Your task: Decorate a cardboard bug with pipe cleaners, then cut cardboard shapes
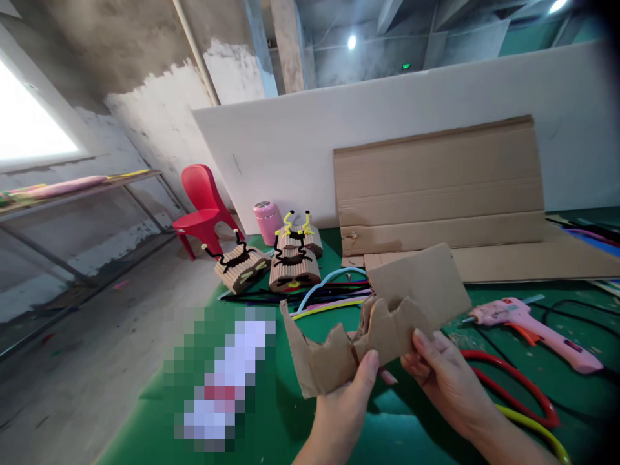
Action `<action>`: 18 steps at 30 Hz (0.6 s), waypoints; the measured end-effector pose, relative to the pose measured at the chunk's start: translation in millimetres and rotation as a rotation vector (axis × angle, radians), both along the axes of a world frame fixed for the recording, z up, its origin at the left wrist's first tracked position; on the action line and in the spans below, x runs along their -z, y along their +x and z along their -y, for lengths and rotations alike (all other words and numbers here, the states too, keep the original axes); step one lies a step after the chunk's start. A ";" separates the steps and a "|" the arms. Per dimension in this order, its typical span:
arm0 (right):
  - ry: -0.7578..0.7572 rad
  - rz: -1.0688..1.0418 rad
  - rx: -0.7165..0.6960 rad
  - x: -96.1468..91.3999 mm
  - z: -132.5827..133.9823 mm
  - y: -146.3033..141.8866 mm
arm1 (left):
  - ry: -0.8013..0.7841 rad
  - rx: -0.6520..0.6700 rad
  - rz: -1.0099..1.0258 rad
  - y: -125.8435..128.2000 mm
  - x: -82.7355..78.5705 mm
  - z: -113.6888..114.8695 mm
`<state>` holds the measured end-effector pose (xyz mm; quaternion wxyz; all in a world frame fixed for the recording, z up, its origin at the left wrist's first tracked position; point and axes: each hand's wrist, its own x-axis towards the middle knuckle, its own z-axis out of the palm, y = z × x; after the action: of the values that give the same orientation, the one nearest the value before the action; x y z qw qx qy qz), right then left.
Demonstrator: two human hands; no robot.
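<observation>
My left hand [343,403] grips the torn-edged strip of brown cardboard [329,361] from below, its thumb on the near face. On the strip's right part, my right hand [443,371] pinches the lower edge between thumb and fingers. The strip's top edge is cut in uneven curves, and it looks bent or layered near the middle. Just behind it is a flat cardboard piece [419,281]; I cannot tell whether it touches the strip. A pink glue gun [537,329] lies right of my right hand, beside a red loop-shaped handle [542,394] and a yellow curved one [537,433].
Corrugated cardboard rolls with pipe-cleaner antennae [294,268] stand at the back left, near a pink canister [267,223]. Colourful pipe cleaners [334,287] lie behind the strip. A large cardboard sheet [440,187] leans on the white panel [281,155]. Beyond is a red chair [198,206].
</observation>
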<state>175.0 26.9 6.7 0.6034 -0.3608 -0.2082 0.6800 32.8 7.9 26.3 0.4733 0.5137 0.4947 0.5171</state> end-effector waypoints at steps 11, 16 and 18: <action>-0.082 -0.013 0.061 -7.9 5.4 -4.0 | -0.215 0.002 0.567 5.9 -2.5 -4.4; -0.097 0.051 0.177 -17.4 4.7 -8.3 | -0.274 0.032 0.689 7.0 -1.3 -8.3; -0.114 0.046 0.199 -19.6 3.0 -8.1 | -0.315 0.080 0.749 6.2 -0.8 -9.4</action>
<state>166.8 23.9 26.2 0.6415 -0.4290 -0.1463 0.6189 39.0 17.3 27.1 0.7135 0.2300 0.3409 0.5673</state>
